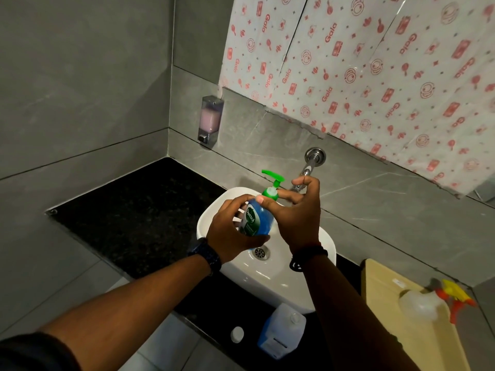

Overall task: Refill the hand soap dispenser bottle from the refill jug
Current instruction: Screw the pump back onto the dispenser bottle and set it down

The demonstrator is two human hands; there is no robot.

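A soap dispenser bottle [258,218] with blue liquid, a Dettol label and a green pump top [272,183] is held tilted over the white sink [270,279]. My left hand [233,234] wraps around the bottle's body. My right hand [300,212] has its fingers on the green collar of the pump. The translucent refill jug [282,330], with blue liquid and a blue label, stands on the dark counter in front of the sink. A small white cap [237,334] lies on the counter just left of the jug.
A steel tap [308,170] comes out of the wall above the sink. A wall-mounted dispenser [210,121] with pink soap hangs at the left. A spray bottle [428,303] with a red and yellow trigger lies on a beige board [380,290] at the right.
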